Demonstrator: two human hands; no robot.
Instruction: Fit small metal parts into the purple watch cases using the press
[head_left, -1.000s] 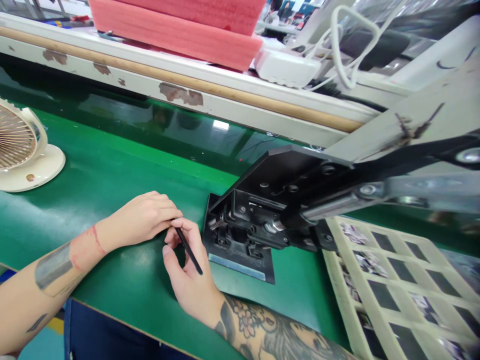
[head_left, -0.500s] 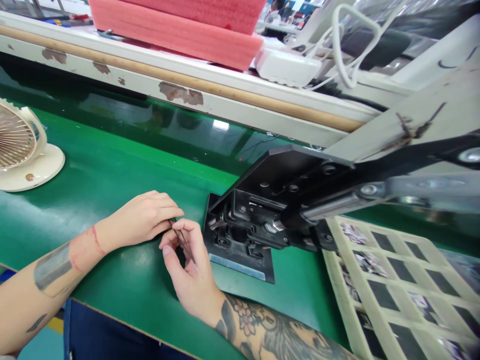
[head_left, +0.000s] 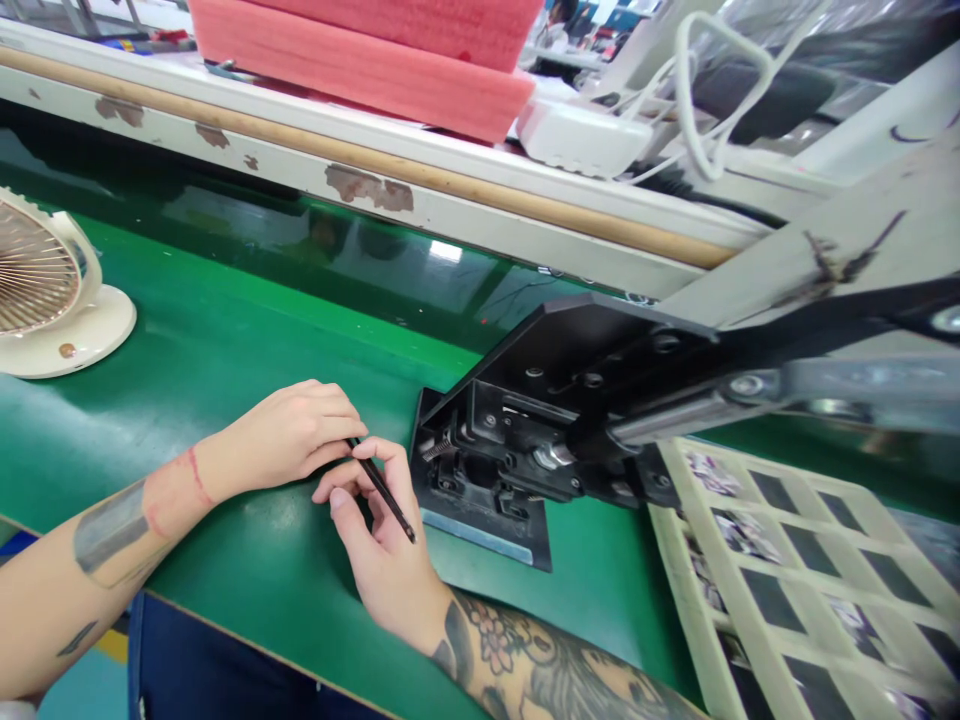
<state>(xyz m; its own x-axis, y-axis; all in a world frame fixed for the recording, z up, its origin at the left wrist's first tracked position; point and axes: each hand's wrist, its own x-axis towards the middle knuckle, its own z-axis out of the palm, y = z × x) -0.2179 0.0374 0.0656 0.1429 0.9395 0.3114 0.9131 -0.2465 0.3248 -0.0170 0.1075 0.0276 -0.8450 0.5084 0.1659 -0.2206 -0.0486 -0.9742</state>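
Hands work close together on the green bench (head_left: 225, 400): the right hand (head_left: 379, 535) pinches a slim black stylus (head_left: 382, 490) between thumb and fingers, its upper end at the curled left hand (head_left: 296, 435). Both sit just beside a black metal press fixture (head_left: 480, 470).

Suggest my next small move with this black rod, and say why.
Probably free the rod from the left hand and angle it toward the fixture: the right hand already pinches it, and the fixture sits just right of that hand.
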